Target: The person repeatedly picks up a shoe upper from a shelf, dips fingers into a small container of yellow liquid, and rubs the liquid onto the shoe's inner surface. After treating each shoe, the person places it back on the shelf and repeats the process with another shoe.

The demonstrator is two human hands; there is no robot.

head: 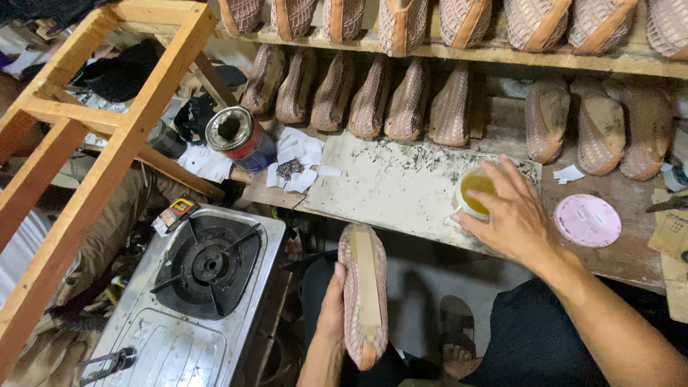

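Observation:
My left hand (pixel 330 312) grips a woven pinkish shoe upper (pixel 363 290) on its form, sole side up, with a tan insole showing, low in the middle. My right hand (pixel 512 215) rests on a small white cup of yellow glue (pixel 474 192) that stands on the stained white board (pixel 387 183) of the workbench. My dark trousers (pixel 530 337) fill the bottom right.
Rows of matching woven shoes (pixel 373 97) line the bench back and the upper shelf (pixel 502 25). A pink round lid (pixel 588 220) lies right of the cup. A single-burner gas stove (pixel 208 269) sits bottom left, a red-blue open tin (pixel 240 136) behind it, and a wooden frame (pixel 107 143) on the left.

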